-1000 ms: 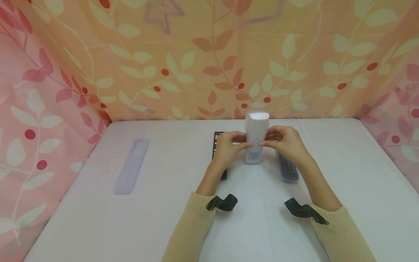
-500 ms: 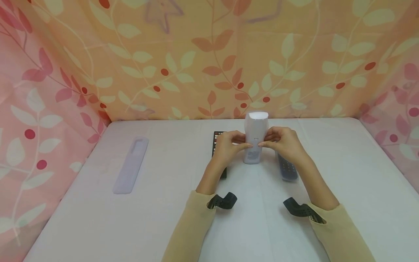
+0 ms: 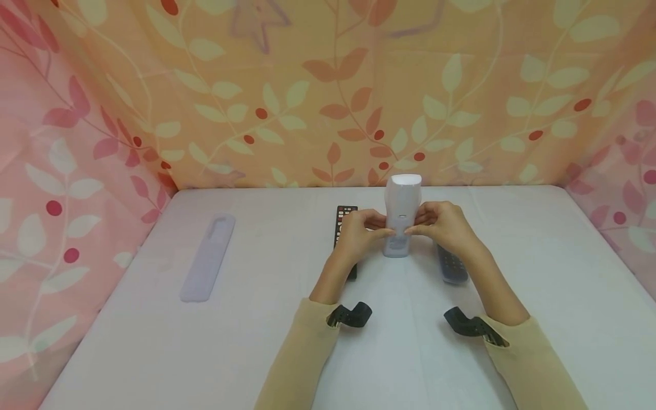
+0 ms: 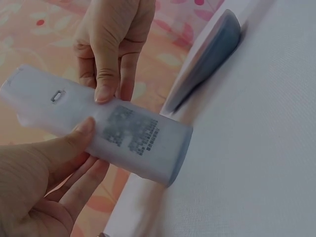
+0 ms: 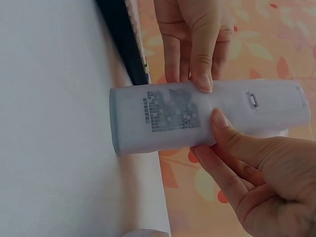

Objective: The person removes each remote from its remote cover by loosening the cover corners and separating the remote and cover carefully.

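A white remote control in a translucent cover stands upright, its lower end close over the white table. Its back faces me, with a battery-lid latch and a printed label under the cover in the left wrist view. My left hand pinches its left edge, thumb on the back and fingers behind. From the other side my right hand grips it the same way, the two thumbtips close together. The remote's front is hidden. Behind my left hand lies a black remote, partly covered. A dark remote in a clear cover lies beyond my right wrist.
A flat lilac translucent remote cover with a long cutout lies at the left of the table. Leaf-patterned cloth hangs along the back and both sides. Black camera mounts stick out from both sleeves.
Both thumbs have slid slightly lower on the back of the white remote, and its latch shows more clearly. The remote stays upright in place; the view has shifted a little.
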The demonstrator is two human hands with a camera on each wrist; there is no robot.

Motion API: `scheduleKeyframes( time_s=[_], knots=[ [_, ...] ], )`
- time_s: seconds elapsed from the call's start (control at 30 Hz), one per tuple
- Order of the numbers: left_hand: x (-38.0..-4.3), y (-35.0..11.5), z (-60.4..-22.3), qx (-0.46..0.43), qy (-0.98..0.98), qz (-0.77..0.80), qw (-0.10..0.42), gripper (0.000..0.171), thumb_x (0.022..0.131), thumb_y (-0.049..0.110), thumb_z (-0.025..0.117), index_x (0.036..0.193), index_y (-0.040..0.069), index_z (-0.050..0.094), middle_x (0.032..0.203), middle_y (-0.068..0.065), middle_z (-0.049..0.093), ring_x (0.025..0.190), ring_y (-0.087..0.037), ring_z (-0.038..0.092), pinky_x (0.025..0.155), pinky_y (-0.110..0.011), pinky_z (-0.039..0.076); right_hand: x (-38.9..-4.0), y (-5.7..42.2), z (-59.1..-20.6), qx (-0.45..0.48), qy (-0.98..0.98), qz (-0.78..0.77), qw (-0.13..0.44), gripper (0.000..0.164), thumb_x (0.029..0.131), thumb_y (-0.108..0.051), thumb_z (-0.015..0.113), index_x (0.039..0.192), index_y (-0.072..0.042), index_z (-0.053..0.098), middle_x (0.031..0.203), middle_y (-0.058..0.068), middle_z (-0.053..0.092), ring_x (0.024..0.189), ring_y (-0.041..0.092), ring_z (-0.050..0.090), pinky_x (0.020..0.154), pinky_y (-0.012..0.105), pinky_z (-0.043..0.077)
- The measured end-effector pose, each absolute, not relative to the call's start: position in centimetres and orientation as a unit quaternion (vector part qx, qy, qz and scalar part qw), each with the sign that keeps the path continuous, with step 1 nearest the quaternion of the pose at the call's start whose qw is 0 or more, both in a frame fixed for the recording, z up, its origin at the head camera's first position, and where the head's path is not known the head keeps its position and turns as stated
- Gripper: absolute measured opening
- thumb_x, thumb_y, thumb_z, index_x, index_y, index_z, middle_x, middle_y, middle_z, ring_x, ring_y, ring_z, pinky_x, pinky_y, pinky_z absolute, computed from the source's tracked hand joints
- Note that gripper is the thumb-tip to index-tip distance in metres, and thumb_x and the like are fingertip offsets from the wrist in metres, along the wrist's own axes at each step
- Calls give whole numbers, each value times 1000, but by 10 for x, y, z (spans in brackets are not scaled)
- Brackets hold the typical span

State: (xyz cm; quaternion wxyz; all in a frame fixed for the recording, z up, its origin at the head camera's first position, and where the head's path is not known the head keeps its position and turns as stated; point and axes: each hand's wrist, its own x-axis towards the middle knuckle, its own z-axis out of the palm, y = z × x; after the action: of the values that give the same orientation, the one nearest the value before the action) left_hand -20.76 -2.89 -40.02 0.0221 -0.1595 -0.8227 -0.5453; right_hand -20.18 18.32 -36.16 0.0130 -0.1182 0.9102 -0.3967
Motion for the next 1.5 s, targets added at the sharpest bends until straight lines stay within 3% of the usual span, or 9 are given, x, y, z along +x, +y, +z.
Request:
scheduleKeyframes(
  time_s=[0.53, 1.5],
  knots=[
    [-208, -30, -402, -163, -818, -551, 10, 24, 83, 4, 90, 102, -4, 79, 98, -17, 80, 89, -27, 77, 80, -26, 60, -205, 186, -367, -117, 911, -392, 48, 38, 87, -10, 88, 111, 12, 71, 102, 23, 76, 94, 33, 75, 89, 46, 61],
    [-206, -33, -410, -163, -819, -550, 2, 24, 85, 7, 89, 103, -4, 78, 98, -17, 80, 89, -25, 77, 80, -27, 61, -202, 182, -367, -111, 911, -393, 57, 42, 88, -13, 87, 115, 14, 69, 106, 26, 75, 99, 38, 74, 95, 54, 59]
  ],
)
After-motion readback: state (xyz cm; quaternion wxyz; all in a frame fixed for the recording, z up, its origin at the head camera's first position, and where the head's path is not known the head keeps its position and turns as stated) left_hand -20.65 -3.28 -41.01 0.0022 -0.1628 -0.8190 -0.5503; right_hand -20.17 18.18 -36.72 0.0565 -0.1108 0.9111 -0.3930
